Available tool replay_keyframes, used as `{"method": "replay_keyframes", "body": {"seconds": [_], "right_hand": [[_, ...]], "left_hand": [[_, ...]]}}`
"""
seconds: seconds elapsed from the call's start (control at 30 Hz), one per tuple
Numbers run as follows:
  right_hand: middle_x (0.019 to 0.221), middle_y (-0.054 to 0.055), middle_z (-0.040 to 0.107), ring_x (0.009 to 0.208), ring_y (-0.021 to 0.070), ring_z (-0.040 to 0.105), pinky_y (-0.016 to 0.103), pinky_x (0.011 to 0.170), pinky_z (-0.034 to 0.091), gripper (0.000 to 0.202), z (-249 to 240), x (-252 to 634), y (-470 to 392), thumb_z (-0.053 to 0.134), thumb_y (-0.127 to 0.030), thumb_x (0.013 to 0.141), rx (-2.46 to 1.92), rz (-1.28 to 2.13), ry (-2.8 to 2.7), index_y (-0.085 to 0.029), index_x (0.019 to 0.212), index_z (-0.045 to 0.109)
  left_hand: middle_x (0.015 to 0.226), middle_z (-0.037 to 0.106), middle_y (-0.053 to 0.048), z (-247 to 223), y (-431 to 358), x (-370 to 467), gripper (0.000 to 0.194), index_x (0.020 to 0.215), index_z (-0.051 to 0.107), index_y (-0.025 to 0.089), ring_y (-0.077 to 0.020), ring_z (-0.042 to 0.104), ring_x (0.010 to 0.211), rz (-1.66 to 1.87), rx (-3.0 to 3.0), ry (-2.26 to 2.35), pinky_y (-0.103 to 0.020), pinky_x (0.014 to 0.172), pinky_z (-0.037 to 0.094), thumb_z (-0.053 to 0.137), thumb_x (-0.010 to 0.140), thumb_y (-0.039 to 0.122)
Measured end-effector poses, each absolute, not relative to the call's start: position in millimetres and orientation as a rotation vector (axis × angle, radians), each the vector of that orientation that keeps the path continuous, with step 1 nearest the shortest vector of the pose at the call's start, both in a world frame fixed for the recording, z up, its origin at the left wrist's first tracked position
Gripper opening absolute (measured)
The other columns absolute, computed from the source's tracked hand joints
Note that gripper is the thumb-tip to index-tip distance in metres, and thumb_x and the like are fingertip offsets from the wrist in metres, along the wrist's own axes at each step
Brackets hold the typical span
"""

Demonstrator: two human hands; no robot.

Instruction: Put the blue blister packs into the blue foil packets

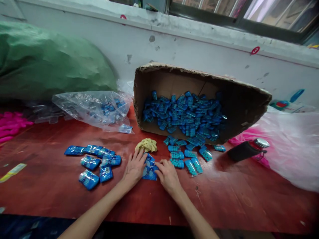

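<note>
Blue printed packet (151,170): lying flat on the red table (224,205), between both hands. Touching its left side with the left hand (134,166), open and palm down; bending the fingers of the right hand (168,174) at its right edge, without showing clearly whether pinching or only pressing. Sitting just beyond, near the left fingertips: a crumpled yellow cloth (146,145). Lying to the left: shiny blue packs (90,162). Scattering to the right and spilling from the cardboard box (245,99) behind: small clear-and-blue containers (176,155) holding turquoise beads.
</note>
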State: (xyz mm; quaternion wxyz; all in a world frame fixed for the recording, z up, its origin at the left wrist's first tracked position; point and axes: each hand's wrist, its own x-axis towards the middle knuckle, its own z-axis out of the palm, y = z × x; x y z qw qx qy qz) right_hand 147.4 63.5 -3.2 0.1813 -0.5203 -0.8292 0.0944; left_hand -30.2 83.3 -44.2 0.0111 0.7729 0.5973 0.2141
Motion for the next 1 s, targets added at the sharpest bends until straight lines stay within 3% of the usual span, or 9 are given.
{"method": "replay_keyframes", "body": {"seconds": [0.1, 0.23, 0.47, 0.57, 0.67, 0.77, 0.87, 1.0], "right_hand": [[0.097, 0.007, 0.057, 0.085, 0.0230, 0.048, 0.033, 0.069, 0.037, 0.025, -7.6, 143.0, 40.6, 0.051, -0.026, 0.082, -1.617, 0.158, -2.374, -0.029, 0.106, 0.058], [0.094, 0.006, 0.058, 0.083, 0.0210, 0.047, 0.030, 0.066, 0.034, 0.022, -15.2, 136.3, 29.1, 0.046, -0.025, 0.086, -1.656, 0.140, -2.350, -0.032, 0.103, 0.058], [0.087, 0.004, 0.058, 0.083, 0.0189, 0.046, 0.030, 0.070, 0.031, 0.023, -10.9, 135.9, 27.8, 0.042, -0.022, 0.088, -1.620, 0.233, -2.247, -0.029, 0.091, 0.064], [0.089, 0.005, 0.058, 0.082, 0.0187, 0.046, 0.030, 0.071, 0.032, 0.023, -3.5, 136.3, 23.8, 0.042, -0.023, 0.088, -1.588, 0.257, -2.141, -0.029, 0.095, 0.063], [0.088, 0.005, 0.058, 0.081, 0.0188, 0.047, 0.031, 0.071, 0.033, 0.024, 3.8, 134.1, 16.8, 0.042, -0.024, 0.087, -1.519, 0.325, -2.050, -0.028, 0.096, 0.064], [0.092, 0.006, 0.058, 0.085, 0.0198, 0.048, 0.033, 0.075, 0.036, 0.023, 6.9, 131.7, 12.5, 0.045, -0.023, 0.085, -1.408, 0.514, -1.910, -0.028, 0.100, 0.062], [0.098, 0.007, 0.058, 0.085, 0.0189, 0.051, 0.031, 0.075, 0.041, 0.033, 5.2, 131.0, 16.2, 0.053, -0.022, 0.078, -1.340, 0.914, -1.569, -0.022, 0.111, 0.055], [0.063, -0.001, 0.056, 0.056, 0.0117, 0.048, 0.023, 0.055, 0.040, 0.015, -1.8, 128.3, 25.0, 0.054, -0.028, 0.075, -1.239, 1.457, -1.218, -0.014, 0.075, 0.060]], "left_hand": [[0.131, 0.046, -0.010, -53.8, 71.6, -23.6, 0.040, 0.118, 0.051, 0.018, -0.0330, 0.030, 0.125, 0.532, 2.438, 1.892, -0.056, 0.094, 0.027, 0.036, 0.082, 0.025], [0.128, 0.049, -0.011, -53.4, 60.5, -23.2, 0.039, 0.116, 0.053, 0.018, -0.0301, 0.033, 0.124, 0.550, 2.353, 1.889, -0.054, 0.097, 0.026, 0.035, 0.082, 0.024], [0.127, 0.048, -0.015, -39.3, 18.4, -23.5, 0.047, 0.124, 0.042, 0.016, -0.0256, 0.039, 0.120, 1.080, 1.815, 1.825, -0.046, 0.096, 0.032, 0.044, 0.079, 0.031], [0.118, 0.055, -0.014, -28.3, 4.8, -12.2, 0.054, 0.121, 0.044, 0.019, -0.0253, 0.052, 0.105, 1.219, 1.313, 1.745, -0.041, 0.085, 0.042, 0.056, 0.071, 0.035], [0.095, 0.066, -0.010, -16.3, 2.0, 1.5, 0.051, 0.108, 0.053, 0.016, -0.0205, 0.061, 0.078, 1.161, 0.852, 1.558, -0.030, 0.063, 0.047, 0.064, 0.062, 0.036], [0.065, 0.066, -0.006, -7.9, 4.2, 10.3, 0.032, 0.081, 0.063, 0.012, -0.0143, 0.057, 0.057, 1.097, 0.656, 1.395, -0.022, 0.050, 0.041, 0.064, 0.061, 0.037], [0.057, 0.064, -0.004, -6.6, 5.9, 12.0, 0.026, 0.067, 0.064, 0.011, -0.0114, 0.054, 0.051, 1.130, 0.584, 1.341, -0.021, 0.047, 0.038, 0.065, 0.059, 0.036], [0.053, 0.062, -0.002, -13.6, 6.8, 10.9, 0.024, 0.062, 0.065, 0.011, -0.0100, 0.051, 0.047, 1.176, 0.582, 1.416, -0.020, 0.043, 0.036, 0.069, 0.054, 0.034]]}}
